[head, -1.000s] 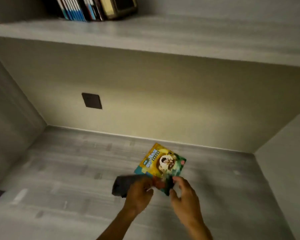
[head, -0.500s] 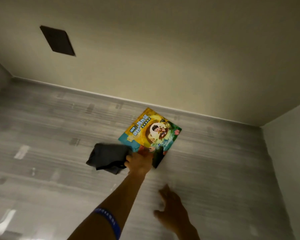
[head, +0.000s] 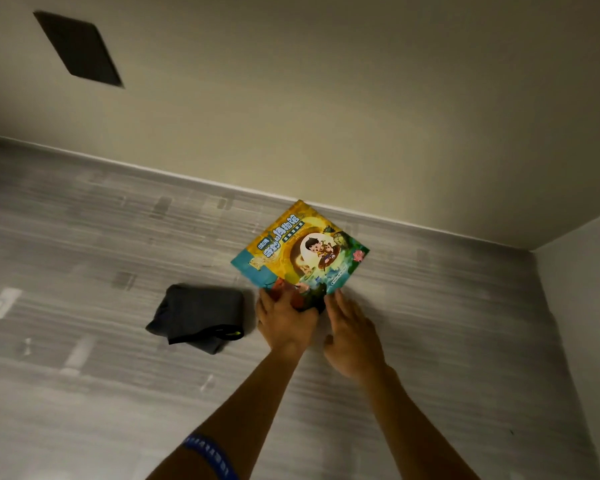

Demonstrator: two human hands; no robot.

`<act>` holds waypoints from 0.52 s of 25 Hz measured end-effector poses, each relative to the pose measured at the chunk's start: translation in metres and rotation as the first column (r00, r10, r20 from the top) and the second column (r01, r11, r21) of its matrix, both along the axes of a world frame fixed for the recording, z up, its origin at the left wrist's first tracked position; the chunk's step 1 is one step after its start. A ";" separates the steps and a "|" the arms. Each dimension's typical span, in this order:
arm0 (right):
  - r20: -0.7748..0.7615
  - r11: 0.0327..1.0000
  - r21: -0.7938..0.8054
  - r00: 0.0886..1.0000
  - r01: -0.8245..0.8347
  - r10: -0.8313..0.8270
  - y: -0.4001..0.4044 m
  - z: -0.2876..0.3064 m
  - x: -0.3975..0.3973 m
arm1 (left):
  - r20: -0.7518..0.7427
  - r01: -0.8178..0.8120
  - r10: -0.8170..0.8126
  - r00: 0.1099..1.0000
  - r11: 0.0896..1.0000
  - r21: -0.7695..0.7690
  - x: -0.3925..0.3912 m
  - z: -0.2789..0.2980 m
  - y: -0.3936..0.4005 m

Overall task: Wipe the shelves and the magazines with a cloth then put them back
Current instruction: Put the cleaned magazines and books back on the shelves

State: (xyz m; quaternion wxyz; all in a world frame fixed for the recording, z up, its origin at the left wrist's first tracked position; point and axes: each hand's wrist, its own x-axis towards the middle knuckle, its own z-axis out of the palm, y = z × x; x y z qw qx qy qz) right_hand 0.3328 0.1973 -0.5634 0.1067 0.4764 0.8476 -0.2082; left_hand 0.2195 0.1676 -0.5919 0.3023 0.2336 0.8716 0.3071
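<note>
Both hands sat at the magazine's near corner, left hand gripping it, right hand flat and empty just beside; magazine extended diagonally away across the shelf, cloth lying left

1. Your magazine, centre of the frame: big blue-and-white Chinese title runs along the cover's upper-left edge; too blurred to read the characters.
2. Same cover: small white tag left of the title and a dark strip under it, both illegible.
3. Tiny print line near the cover's lower right, unreadable.
4. Your blue wristband, bottom centre: pale markings, can't be read.
</note>
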 end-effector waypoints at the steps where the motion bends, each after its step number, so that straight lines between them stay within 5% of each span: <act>1: 0.040 0.999 -0.052 0.999 -0.005 0.008 0.004 -0.008 -0.005 | 0.185 -0.165 0.141 0.973 0.979 0.119 -0.003 0.000 0.003; 3: 0.114 0.996 -0.083 0.993 -0.018 0.028 0.005 -0.019 -0.008 | 0.659 -0.615 0.352 0.665 0.759 0.216 -0.010 0.006 0.011; 4: 0.133 0.997 -0.070 0.990 -0.028 0.038 0.005 -0.023 -0.007 | 0.779 -0.736 0.364 0.511 0.653 0.177 -0.014 0.009 0.012; 5: 0.147 0.997 -0.064 0.988 -0.036 0.045 0.004 -0.023 -0.005 | 0.812 -0.767 0.355 0.463 0.621 0.165 -0.017 0.010 0.012; 9: 0.073 0.970 -0.241 0.997 0.029 -0.012 0.010 -0.012 0.000 | 0.690 -0.667 0.392 0.608 0.724 0.176 -0.023 0.019 0.009; 13: -0.144 0.939 -0.266 0.955 0.217 -0.261 0.000 0.016 0.011 | 0.753 -0.588 0.236 0.615 0.774 0.237 -0.026 0.056 0.007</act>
